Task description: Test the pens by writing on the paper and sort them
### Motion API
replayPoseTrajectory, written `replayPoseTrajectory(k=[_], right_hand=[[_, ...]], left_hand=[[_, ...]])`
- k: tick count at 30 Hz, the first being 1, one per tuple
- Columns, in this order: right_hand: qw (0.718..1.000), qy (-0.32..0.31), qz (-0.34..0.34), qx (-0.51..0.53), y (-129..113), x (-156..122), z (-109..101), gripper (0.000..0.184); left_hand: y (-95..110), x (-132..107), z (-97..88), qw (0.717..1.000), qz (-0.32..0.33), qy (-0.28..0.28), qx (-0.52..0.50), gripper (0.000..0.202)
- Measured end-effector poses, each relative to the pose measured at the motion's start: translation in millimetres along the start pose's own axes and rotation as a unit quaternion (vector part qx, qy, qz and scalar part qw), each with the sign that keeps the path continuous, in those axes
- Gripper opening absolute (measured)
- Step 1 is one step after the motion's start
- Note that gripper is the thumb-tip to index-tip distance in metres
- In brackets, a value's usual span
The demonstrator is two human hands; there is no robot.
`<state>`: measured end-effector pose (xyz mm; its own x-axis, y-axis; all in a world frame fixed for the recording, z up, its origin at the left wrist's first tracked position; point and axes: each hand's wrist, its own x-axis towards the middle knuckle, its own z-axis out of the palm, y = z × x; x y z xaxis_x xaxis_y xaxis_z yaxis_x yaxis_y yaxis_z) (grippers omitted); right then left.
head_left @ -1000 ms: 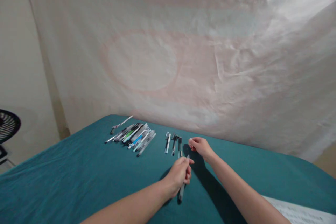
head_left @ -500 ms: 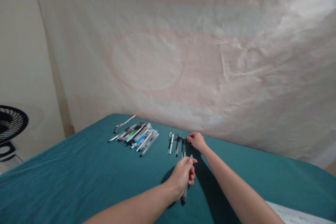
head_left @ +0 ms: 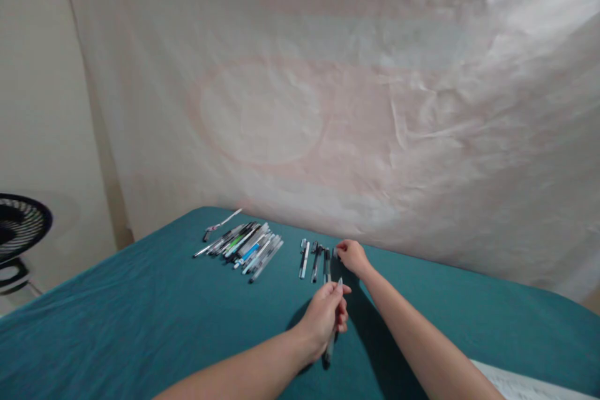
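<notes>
My left hand (head_left: 324,315) is closed around a pen (head_left: 329,350) with a clear barrel; its dark end sticks out below the fist, and its pointed tip shows above the thumb. Farther back, my right hand (head_left: 353,256) has its fingertips pinched together at the cloth. A small greyish piece (head_left: 334,252) shows at those fingertips, too small to name. Just left of it lie a dark pen (head_left: 327,262), another dark pen (head_left: 316,262) and a white pen (head_left: 305,260), side by side with small pieces at their far ends.
A heap of pens (head_left: 253,247), mostly clear and grey with green and blue among them, lies to the left. Behind it is a thin white strip (head_left: 225,220). Printed paper (head_left: 510,381) lies at the lower right. A black fan (head_left: 23,228) stands beyond the green tablecloth (head_left: 140,319).
The view has tipped slightly, so everything sits a little lower. A small greyish piece now shows more at my right fingertips. My left hand keeps its hold on the pen.
</notes>
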<state>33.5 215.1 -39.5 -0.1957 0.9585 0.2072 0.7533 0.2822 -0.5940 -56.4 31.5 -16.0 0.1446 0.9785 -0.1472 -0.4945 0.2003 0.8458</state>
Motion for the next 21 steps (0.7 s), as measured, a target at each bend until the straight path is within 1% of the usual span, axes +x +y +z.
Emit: replayPoseTrajectory(k=[7, 12, 14, 16, 19, 21], right_hand=[[1.0, 0.007, 0.01, 0.026, -2.1, 0.0, 0.4, 0.021], [0.996, -0.008, 0.032, 0.087, -6.5, -8.1, -6.1, 0.021], [0.991, -0.027, 0.041, 0.122, -9.8, -18.5, -13.3, 0.021], [0.985, -0.05, 0.047, 0.159, -14.6, -34.8, -23.3, 0.022], [0.974, -0.076, 0.051, 0.206, -22.8, -68.6, -39.6, 0.028], [0.964, -0.092, 0.051, 0.244, -26.6, -91.7, -47.0, 0.032]], left_hand=[[0.1, 0.5, -1.0, 1.0, -0.005, 0.0, -0.007, 0.028], [0.9, 1.2, -2.6, 1.0, -0.007, -0.008, -0.02, 0.028], [1.2, 1.3, -2.9, 1.0, -0.006, -0.004, -0.026, 0.029], [1.3, 1.5, -2.9, 0.999, -0.007, 0.0, -0.032, 0.03], [1.1, 2.1, -3.0, 0.999, -0.003, -0.001, -0.039, 0.029], [0.8, 2.4, -3.0, 0.999, 0.001, -0.003, -0.041, 0.028]])
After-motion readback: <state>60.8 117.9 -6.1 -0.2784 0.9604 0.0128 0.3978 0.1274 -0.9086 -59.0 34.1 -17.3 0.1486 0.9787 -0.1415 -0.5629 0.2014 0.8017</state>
